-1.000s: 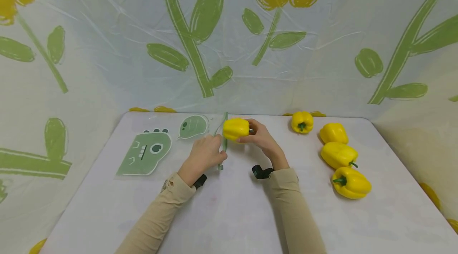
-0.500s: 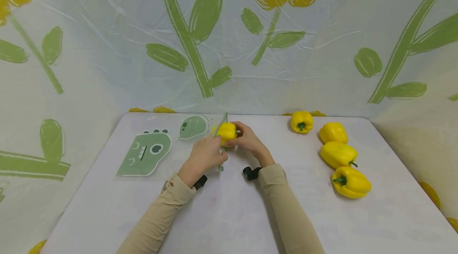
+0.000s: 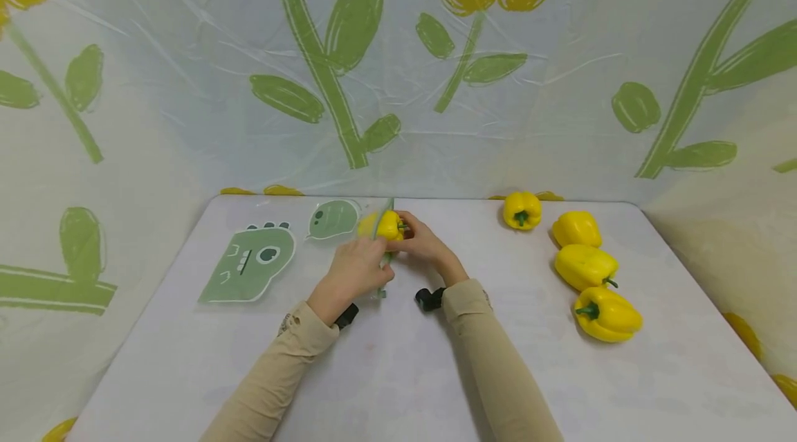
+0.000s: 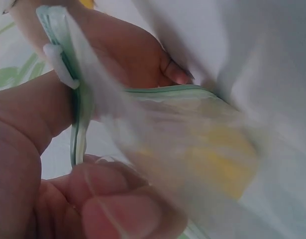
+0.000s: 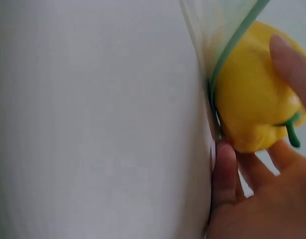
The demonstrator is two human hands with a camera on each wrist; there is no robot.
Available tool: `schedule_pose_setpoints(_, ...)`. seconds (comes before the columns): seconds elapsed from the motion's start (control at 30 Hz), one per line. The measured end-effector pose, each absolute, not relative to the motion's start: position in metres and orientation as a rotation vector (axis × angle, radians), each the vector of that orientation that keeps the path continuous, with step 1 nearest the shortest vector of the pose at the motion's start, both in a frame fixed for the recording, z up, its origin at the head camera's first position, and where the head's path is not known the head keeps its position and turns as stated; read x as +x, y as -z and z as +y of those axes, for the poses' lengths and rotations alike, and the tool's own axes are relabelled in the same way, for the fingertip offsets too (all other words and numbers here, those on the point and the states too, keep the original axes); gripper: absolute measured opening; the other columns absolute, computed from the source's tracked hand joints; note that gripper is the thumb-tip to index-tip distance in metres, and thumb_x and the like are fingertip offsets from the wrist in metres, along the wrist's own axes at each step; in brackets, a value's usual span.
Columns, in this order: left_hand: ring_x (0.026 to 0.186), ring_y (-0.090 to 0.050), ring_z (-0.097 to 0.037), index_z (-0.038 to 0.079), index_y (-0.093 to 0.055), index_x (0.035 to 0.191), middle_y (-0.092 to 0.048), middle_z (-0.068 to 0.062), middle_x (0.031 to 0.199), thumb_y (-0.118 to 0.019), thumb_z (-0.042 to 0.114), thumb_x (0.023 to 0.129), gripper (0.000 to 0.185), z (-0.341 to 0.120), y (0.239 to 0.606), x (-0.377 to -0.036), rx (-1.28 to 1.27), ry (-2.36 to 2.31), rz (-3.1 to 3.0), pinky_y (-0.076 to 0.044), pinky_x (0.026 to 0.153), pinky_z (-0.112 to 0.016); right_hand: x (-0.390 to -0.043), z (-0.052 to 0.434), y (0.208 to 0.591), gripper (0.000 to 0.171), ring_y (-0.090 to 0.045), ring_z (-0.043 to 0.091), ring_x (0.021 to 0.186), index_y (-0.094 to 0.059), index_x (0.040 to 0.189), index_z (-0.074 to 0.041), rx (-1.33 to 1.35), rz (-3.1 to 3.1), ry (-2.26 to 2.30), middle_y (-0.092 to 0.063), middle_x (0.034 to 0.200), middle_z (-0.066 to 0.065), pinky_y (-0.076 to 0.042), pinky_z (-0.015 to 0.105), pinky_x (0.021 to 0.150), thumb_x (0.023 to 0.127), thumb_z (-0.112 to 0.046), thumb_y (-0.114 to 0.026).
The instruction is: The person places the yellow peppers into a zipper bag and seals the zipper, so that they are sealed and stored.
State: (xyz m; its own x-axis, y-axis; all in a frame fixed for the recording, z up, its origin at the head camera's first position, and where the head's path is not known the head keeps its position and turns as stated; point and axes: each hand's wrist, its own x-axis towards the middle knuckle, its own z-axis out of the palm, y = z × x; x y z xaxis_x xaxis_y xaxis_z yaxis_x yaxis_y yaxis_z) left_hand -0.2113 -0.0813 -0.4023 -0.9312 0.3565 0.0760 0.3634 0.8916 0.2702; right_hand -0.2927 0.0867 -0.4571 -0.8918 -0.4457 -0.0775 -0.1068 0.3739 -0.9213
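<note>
1. A pepper (image 3: 387, 225) is being gripped by the right hand (image 3: 423, 245), half inside the bag (image 3: 377, 243).
2. The bag's rim is being pinched by the left hand (image 3: 351, 274); the mouth is best kept wide.
3. The pepper's long axis is lying level, with the stem pointing away from the bag.

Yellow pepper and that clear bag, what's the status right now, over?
Left hand grips the clear zip bag at its mouth. Right hand holds the yellow pepper, part inside the bag. Four more peppers wait aside; nothing in the way.
</note>
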Motion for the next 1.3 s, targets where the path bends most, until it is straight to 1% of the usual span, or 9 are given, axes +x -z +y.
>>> schedule_pose_setpoints(0.13,0.060,-0.052,-0.020,0.009,-0.059,0.086,-0.051,-0.003,0.067,-0.071,0.021,0.078,0.020,-0.082,0.402,-0.212,-0.567,0.426,-3.031,-0.044,0.052,-0.038,-0.297,0.091,0.460,0.075,-0.049,0.029,0.123,-0.038,0.150,-0.012,-0.429,2.240,1.544,-0.048,0.143,0.010,-0.033,0.048,0.108,0.082,-0.010,-0.071)
schedule_pose_setpoints(0.2,0.061,-0.052,-0.020,0.009,-0.059,0.087,-0.051,-0.003,0.068,-0.072,0.022,0.078,0.020,-0.081,0.402,-0.213,-0.567,0.419,-3.027,-0.045,0.053,-0.038,-0.298,0.092,0.461,0.078,-0.048,0.029,0.124,-0.038,0.150,-0.012,-0.399,2.205,1.561,-0.049,0.142,0.010,-0.031,0.047,0.110,0.079,-0.006,-0.070)
schedule_pose_setpoints(0.3,0.061,-0.052,-0.020,0.009,-0.059,0.086,-0.051,-0.002,0.067,-0.071,0.022,0.078,0.020,-0.081,0.403,-0.213,-0.575,0.410,-3.013,-0.046,0.053,-0.039,-0.299,0.091,0.461,0.080,-0.047,0.028,0.127,-0.036,0.152,-0.015,-0.406,2.198,1.560,-0.047,0.145,0.009,-0.031,0.047,0.111,0.081,-0.006,-0.070)
schedule_pose_setpoints(0.43,0.060,-0.051,-0.019,0.009,-0.059,0.086,-0.050,-0.001,0.066,-0.071,0.020,0.077,0.019,-0.080,0.403,-0.211,-0.608,0.416,-2.984,-0.045,0.052,-0.040,-0.296,0.088,0.458,0.080,-0.047,0.030,0.127,-0.035,0.154,-0.017,-0.431,2.253,1.528,-0.046,0.147,0.010,-0.033,0.047,0.108,0.083,-0.009,-0.071)
schedule_pose_setpoints(0.57,0.059,-0.051,-0.018,0.009,-0.058,0.086,-0.050,-0.001,0.065,-0.070,0.018,0.077,0.018,-0.079,0.402,-0.210,-0.629,0.428,-2.980,-0.043,0.050,-0.038,-0.294,0.084,0.457,0.080,-0.047,0.030,0.122,-0.034,0.154,-0.014,-0.425,2.325,1.494,-0.045,0.147,0.012,-0.038,0.043,0.102,0.084,-0.013,-0.072)
schedule_pose_setpoints(0.8,0.059,-0.051,-0.018,0.009,-0.060,0.088,-0.051,-0.001,0.065,-0.071,0.020,0.078,0.018,-0.078,0.402,-0.211,-0.608,0.418,-3.012,-0.041,0.050,-0.036,-0.293,0.084,0.456,0.071,-0.045,0.028,0.116,-0.039,0.147,-0.010,-0.346,2.292,1.566,-0.047,0.143,0.013,-0.037,0.036,0.093,0.085,-0.013,-0.074)
schedule_pose_setpoints(1.0,0.058,-0.050,-0.019,0.008,-0.061,0.091,-0.050,0.000,0.064,-0.073,0.020,0.078,0.021,-0.079,0.403,-0.211,-0.621,0.424,-3.028,-0.040,0.049,-0.034,-0.294,0.082,0.457,0.065,-0.048,0.029,0.114,-0.044,0.147,-0.010,-0.423,2.349,1.514,-0.053,0.137,0.014,-0.038,0.038,0.095,0.088,-0.014,-0.071)
schedule_pose_setpoints(1.1,0.058,-0.050,-0.018,0.009,-0.058,0.088,-0.050,0.000,0.064,-0.074,0.019,0.079,0.021,-0.079,0.402,-0.210,-0.630,0.420,-3.045,-0.040,0.050,-0.034,-0.293,0.080,0.456,0.063,-0.049,0.030,0.115,-0.046,0.146,-0.010,-0.430,2.369,1.500,-0.056,0.134,0.013,-0.039,0.039,0.096,0.088,-0.013,-0.070)
schedule_pose_setpoints(1.3,0.058,-0.050,-0.018,0.009,-0.059,0.088,-0.050,0.000,0.065,-0.074,0.018,0.079,0.020,-0.079,0.401,-0.209,-0.662,0.427,-3.018,-0.042,0.051,-0.036,-0.291,0.076,0.455,0.063,-0.049,0.032,0.113,-0.046,0.146,-0.007,-0.412,2.400,1.501,-0.056,0.133,0.015,-0.041,0.038,0.092,0.088,-0.009,-0.069)
